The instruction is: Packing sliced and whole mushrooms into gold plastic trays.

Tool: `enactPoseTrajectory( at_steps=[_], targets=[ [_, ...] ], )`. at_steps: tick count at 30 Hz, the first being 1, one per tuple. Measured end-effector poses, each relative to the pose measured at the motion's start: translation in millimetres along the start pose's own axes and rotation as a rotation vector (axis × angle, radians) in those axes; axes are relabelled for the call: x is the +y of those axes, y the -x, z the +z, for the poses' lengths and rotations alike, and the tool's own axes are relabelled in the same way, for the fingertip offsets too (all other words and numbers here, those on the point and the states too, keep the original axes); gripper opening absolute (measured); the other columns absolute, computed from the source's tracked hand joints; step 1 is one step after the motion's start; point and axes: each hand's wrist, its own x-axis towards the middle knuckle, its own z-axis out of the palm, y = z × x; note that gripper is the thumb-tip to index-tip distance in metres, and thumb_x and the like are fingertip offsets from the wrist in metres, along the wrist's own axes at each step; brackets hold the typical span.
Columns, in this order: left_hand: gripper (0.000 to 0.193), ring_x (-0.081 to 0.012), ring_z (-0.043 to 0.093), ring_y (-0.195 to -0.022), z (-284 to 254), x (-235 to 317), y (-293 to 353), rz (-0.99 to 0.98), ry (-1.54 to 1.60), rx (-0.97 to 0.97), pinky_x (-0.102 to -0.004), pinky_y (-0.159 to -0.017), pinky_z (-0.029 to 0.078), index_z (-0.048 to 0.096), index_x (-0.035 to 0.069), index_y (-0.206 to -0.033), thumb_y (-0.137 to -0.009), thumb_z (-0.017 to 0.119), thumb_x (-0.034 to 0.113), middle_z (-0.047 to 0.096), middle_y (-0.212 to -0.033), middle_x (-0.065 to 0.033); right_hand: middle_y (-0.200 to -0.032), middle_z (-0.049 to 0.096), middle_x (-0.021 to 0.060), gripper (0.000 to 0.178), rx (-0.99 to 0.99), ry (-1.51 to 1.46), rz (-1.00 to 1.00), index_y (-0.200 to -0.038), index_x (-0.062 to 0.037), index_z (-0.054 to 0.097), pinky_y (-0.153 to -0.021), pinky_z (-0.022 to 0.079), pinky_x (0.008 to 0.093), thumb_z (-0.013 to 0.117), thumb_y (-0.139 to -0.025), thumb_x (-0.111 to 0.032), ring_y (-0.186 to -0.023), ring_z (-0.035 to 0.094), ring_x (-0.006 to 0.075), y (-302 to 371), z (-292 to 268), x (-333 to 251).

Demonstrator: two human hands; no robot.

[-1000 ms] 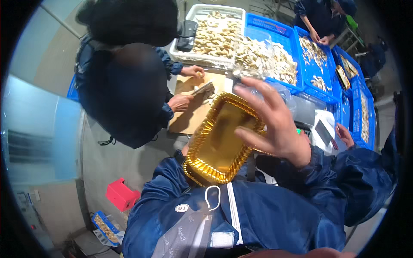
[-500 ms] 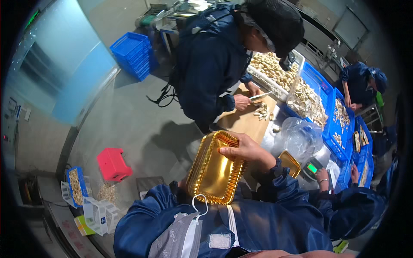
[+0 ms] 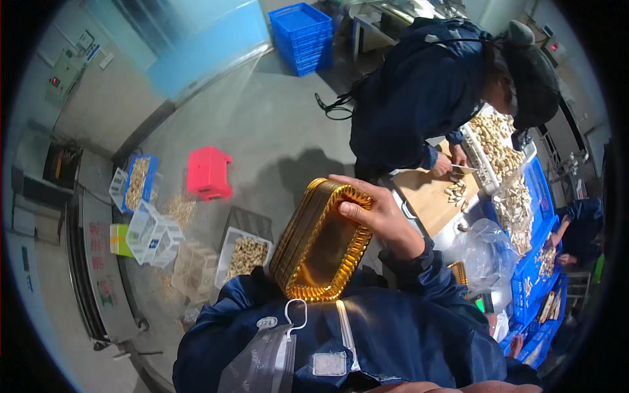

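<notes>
Holding looks like the step in hand: a nested stack of gold trays (image 3: pixel 322 239) sits tilted just in front of the chest of the blue jacket (image 3: pixel 419 331), open side of the front tray facing up toward the camera, rims layered along its left side. Right hand (image 3: pixel 386 219) is closed over the upper right corner, thumb pressed inside the front tray, the other fingers over the outer edge and mostly hidden, so the gap between them is about the stack's edge. Left hand doesn't show; left sleeve (image 3: pixel 232 298) runs in behind the stack's lower left, so can't tell how its fingers sit or whether they bear weight. To do it well: support from below, let the right only steady the corner. Thin crimped walls probably crease, so keep thumb pressure light and spread, better on the rim than the floor. Keep rims nested and square; a steep tilt could let front trays slide. Keep elbows in: the co-worker with a knife (image 3: pixel 464 169) at the cutting board (image 3: pixel 426 196) is close on the far side, and the clear plastic bag (image 3: pixel 485 255) bulges near the right forearm. I'd level the stack a bit.
</notes>
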Motion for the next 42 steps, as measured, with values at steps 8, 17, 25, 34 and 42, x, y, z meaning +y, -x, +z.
enactPoseTrajectory(
  at_steps=[8,17,25,34,42],
  targets=[
    [0.076,-0.0310,0.055,-0.130,-14.6,50.2,3.9,0.110,0.064,0.106,-0.0470,-0.110,0.046,0.043,0.006,-0.149,-0.101,0.036,0.064,0.053,-0.144,-0.0165,-0.110,0.074,0.0061,0.044,-0.029,0.101,0.095,-0.130,-0.0021,0.064,-0.088,0.053,0.0282,0.073,-0.094,-0.026,-0.099,0.065,0.0107,-76.1,18.3,30.5],
    [0.082,-0.0269,0.060,-0.123,-44.9,165.4,-26.7,0.192,0.112,0.083,-0.0420,-0.105,0.049,0.044,0.006,-0.148,-0.100,0.030,0.071,0.055,-0.141,-0.0154,-0.112,0.070,0.0105,0.046,-0.167,0.401,-0.088,-0.129,-0.0087,0.067,-0.097,0.050,0.0354,0.076,-0.091,-0.031,-0.110,0.064,0.0210,-232.4,57.5,45.9],
    [0.079,-0.0247,0.061,-0.118,-77.0,272.6,-76.1,0.211,0.130,0.102,-0.0398,-0.102,0.051,0.046,0.006,-0.145,-0.101,0.030,0.069,0.058,-0.137,-0.0144,-0.157,0.018,0.0346,0.104,0.018,0.488,-0.110,-0.159,-0.0006,0.003,-0.120,0.025,0.0497,0.069,-0.093,-0.045,-0.148,0.021,0.0469,-271.8,74.8,51.8],
    [0.064,-0.0192,0.063,-0.112,-69.8,360.5,-223.4,0.345,-0.338,0.260,-0.0339,-0.095,0.054,0.039,0.011,-0.149,-0.106,0.031,0.057,0.060,-0.130,-0.0081,-0.162,0.024,0.0156,0.081,-0.020,-0.457,0.277,-0.161,-0.0062,0.014,-0.120,0.027,0.0426,0.049,-0.103,-0.051,-0.147,0.027,0.0275,-382.5,-21.9,100.2],
    [0.079,-0.0262,0.040,-0.138,-156.0,417.9,-335.6,-0.177,-0.883,-0.125,-0.0442,-0.118,0.028,0.036,0.005,-0.150,-0.101,0.021,0.065,0.046,-0.149,-0.0105,-0.162,0.027,0.0137,0.080,-0.048,-0.664,0.161,-0.160,-0.0059,0.020,-0.121,0.023,0.0429,0.047,-0.102,-0.055,-0.148,0.027,0.0274,-428.1,-106.1,100.7]
  ],
)
